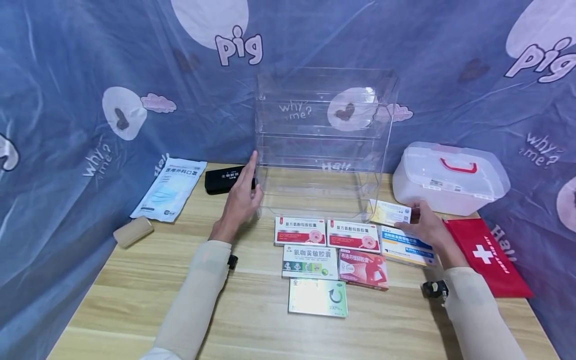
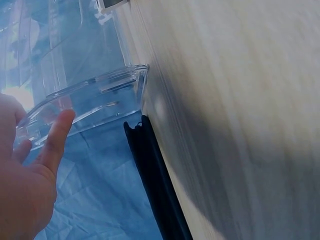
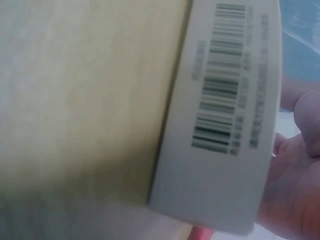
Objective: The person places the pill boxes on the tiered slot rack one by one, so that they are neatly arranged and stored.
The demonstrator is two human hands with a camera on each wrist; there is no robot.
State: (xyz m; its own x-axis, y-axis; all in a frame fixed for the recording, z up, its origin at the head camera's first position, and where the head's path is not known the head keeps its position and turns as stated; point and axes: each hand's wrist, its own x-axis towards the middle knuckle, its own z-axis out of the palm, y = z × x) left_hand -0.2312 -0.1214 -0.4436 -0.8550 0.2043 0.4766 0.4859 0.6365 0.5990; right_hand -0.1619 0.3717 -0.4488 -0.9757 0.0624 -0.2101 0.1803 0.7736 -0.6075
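Note:
My left hand [image 1: 240, 200] rests with fairly straight fingers against the left side of a clear plastic shelf rack [image 1: 324, 135]. In the left wrist view, a fingertip [image 2: 66, 117] touches the rack's wall. My right hand [image 1: 425, 227] pinches the right end of a yellow and white medicine box [image 1: 389, 212] at the rack's front right corner. Just below that box lies a blue and white medicine box [image 1: 407, 245]. A white box face with a barcode [image 3: 217, 100] fills the right wrist view; which box it belongs to I cannot tell.
Several medicine boxes, including a green one [image 1: 317, 297], lie before the rack. A black case [image 1: 222, 180], mask packet [image 1: 171, 190] and tan roll [image 1: 133, 232] sit left. A white bin [image 1: 450, 180] and red first aid pouch [image 1: 490, 260] stand right. Blue cloth [image 1: 135, 50] hangs behind.

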